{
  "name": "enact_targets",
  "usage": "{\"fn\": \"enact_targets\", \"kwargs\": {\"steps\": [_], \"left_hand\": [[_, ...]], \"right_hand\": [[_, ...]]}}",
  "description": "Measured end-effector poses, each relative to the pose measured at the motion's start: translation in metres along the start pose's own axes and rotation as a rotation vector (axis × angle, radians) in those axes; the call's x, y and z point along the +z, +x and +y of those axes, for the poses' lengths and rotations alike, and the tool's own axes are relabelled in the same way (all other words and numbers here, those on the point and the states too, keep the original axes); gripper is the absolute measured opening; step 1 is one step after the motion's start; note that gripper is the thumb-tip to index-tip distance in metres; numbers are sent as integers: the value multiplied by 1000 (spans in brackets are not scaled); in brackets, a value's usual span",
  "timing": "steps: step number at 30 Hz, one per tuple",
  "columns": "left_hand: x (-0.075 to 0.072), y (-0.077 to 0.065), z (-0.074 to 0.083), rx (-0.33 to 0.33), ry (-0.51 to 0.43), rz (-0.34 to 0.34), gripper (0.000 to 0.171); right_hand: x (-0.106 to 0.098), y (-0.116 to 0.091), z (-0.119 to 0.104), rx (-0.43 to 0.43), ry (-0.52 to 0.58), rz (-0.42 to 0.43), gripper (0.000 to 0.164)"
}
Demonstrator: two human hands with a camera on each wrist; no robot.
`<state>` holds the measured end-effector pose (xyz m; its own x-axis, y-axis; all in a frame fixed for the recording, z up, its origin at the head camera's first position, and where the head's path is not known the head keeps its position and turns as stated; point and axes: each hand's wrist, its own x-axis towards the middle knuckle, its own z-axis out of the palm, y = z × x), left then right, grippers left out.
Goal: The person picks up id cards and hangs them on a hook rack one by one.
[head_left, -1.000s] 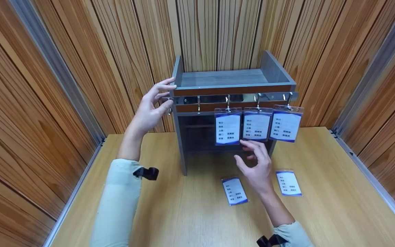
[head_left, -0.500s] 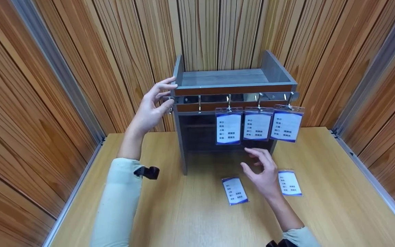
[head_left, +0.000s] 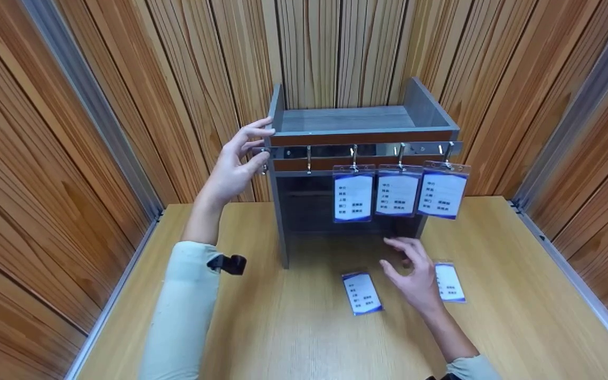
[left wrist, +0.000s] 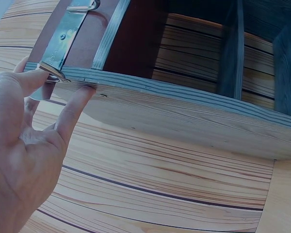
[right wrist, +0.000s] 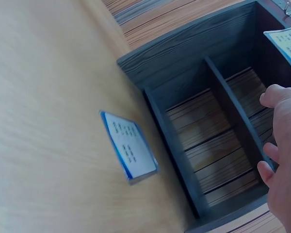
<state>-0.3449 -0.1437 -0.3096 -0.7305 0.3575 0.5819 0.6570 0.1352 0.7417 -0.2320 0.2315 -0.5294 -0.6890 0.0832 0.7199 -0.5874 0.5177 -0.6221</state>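
At the upper left corner of a grey wooden shelf (head_left: 346, 124), my left hand (head_left: 233, 171) holds on. Its thumb lies by the end hook of a metal hook rail (head_left: 330, 151), while other fingers touch the side panel (left wrist: 184, 104). Three badges hang from the rail: a left badge (head_left: 353, 196), a middle badge (head_left: 397, 192) and a right badge (head_left: 444, 190). Below them my right hand (head_left: 412, 274) hovers with loosely bent fingers, holding nothing. It is between a flat badge (head_left: 362, 294) and another badge (head_left: 450, 283), partly covered by the hand.
The shelf stands on a wooden table (head_left: 283, 327), against a wood-panelled wall (head_left: 335, 47). An unused hook (head_left: 309, 159) is left of the hanging badges. Panelled walls with metal edges (head_left: 552, 245) flank the table. Dividers (right wrist: 233, 107) show inside the shelf.
My right hand has moved down and to the right, away from the hanging badges, and now covers part of the right table badge. My left hand stays at the shelf corner.
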Motion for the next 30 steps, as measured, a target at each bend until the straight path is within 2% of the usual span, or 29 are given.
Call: {"fn": "enact_targets", "kwargs": {"steps": [16,22,30], "left_hand": [[0,1,-1,-6,11,-2,39],[0,0,0,-14,-2,-1,39],[0,0,0,-15,-4,1,39]], "right_hand": [[-19,-25,28,108,-90,-29,50],[-29,-30,38,135,-122,-10,48],[-46,-32,45,265,-162,-14,45]]}}
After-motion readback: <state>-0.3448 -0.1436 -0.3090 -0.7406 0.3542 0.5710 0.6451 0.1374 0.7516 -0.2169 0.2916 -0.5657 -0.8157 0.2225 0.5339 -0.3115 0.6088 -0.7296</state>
